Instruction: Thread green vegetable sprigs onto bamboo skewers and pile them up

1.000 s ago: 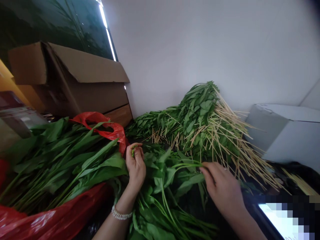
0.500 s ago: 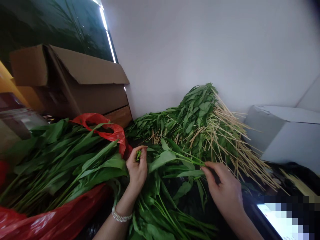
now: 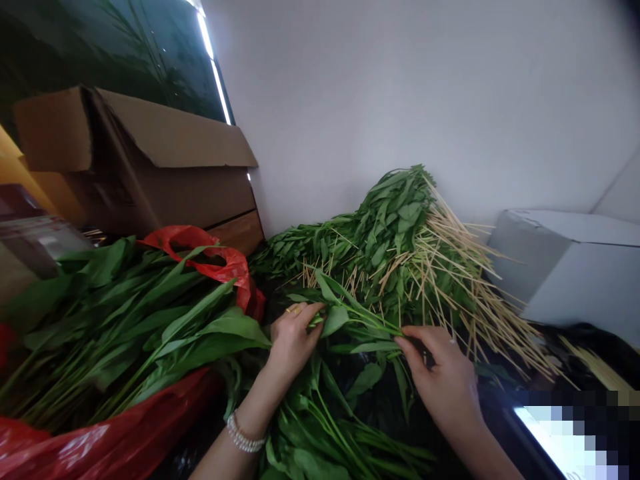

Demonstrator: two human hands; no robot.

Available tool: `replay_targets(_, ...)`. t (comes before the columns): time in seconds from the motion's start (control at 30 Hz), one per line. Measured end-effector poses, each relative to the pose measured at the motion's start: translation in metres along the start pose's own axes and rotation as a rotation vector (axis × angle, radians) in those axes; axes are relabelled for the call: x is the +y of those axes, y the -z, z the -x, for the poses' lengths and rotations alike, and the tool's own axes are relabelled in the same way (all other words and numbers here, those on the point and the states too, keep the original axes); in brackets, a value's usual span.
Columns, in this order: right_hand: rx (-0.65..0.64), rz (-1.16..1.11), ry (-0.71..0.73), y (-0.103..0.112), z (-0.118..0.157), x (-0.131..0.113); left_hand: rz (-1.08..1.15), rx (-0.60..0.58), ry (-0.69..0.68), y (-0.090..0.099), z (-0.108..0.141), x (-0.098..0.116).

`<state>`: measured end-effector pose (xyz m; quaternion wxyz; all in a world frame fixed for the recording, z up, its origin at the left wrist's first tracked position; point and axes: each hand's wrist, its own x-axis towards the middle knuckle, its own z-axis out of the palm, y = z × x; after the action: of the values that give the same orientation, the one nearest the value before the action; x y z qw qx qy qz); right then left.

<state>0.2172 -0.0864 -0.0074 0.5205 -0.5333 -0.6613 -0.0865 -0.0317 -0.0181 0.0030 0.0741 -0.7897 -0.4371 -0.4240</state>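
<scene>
Several stems (image 3: 376,323) stretch between the two hands, leaves toward the left one. The right hand (image 3: 443,370) pinches them where they converge, thumb against forefinger. The left hand (image 3: 294,339) is curled, its fingers closed around some green bits (image 3: 315,321) that are mostly hidden; its fingertips are right beside a leaf of the stems, and whether they touch it I cannot tell. A beaded bracelet (image 3: 243,437) circles the left wrist.

Just below, between the forearms, lies a loose pile of greens (image 3: 325,427). Behind the hands, a taller leafy heap (image 3: 395,213) leans near the wall (image 3: 400,87), with many thin, pale sticks (image 3: 483,283) fanning out from its right side. To the left, an open red bag (image 3: 105,443) holds long-leaved plants (image 3: 125,320). Beyond it stands a cardboard box (image 3: 200,193) with its flaps raised. Right of the sticks is a white box (image 3: 590,273), and a lit screen (image 3: 550,430), partly pixelated, is near the right forearm.
</scene>
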Motion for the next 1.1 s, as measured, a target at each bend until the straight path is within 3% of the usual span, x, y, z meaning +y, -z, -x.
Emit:
replay_targets(0.13,-0.071,-0.008,-0.072,-0.003,0.003,0.004,0.121,0.161,-0.02,0.004,-0.001,0.005)
replay_targets(0.2,-0.12,-0.003,-0.078,-0.005,0.004,0.004,0.12,0.186,-0.045,0.006,-0.002,0.008)
replay_targets(0.57,-0.27,-0.082,0.025,-0.009,0.008,-0.004,0.085,-0.188,-0.284,-0.002,0.001,0.017)
replay_targets(0.9,-0.436,-0.085,-0.065,-0.013,0.011,-0.004,0.105,-0.316,-0.176,-0.004,0.002,0.022)
replay_targets(1.1,-0.398,-0.03,-0.02,-0.012,0.011,-0.002,0.141,-0.39,-0.19,-0.001,0.003,0.02)
